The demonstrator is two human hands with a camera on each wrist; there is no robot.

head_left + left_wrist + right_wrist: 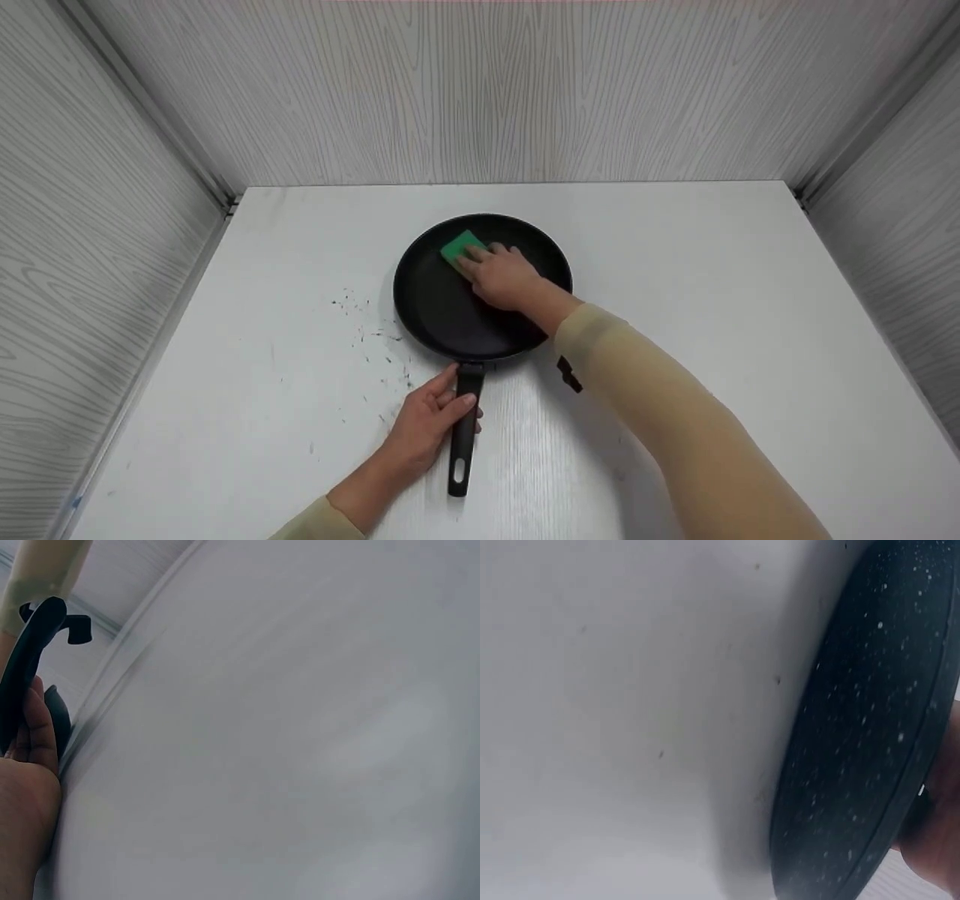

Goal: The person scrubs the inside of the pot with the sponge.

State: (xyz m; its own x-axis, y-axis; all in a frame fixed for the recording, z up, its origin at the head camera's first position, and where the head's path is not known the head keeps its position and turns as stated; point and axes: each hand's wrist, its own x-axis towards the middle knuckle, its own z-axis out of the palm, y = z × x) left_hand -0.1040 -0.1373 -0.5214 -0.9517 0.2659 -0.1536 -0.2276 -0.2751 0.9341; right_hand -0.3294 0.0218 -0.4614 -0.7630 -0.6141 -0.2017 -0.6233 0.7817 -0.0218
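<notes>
near the middle of the table (712,255), the left hand (429,416) has its grip clamped on the handle (462,442), which points to the near edge, presumably to steady the black pan (442,315). the pan is positioned toward the back edge. inside it, a green sponge (457,244) sits under the right hand (506,277); this grip is apart, fingers extended over the sponge, probably to spread pressure. dark specks (386,340) lie left of the pan. rightward, a dark clip (569,374) shows beside the right sleeve (645,382), which hides part of the pan's near rim. grained panels (480,90) bound the back and side edges.
</notes>
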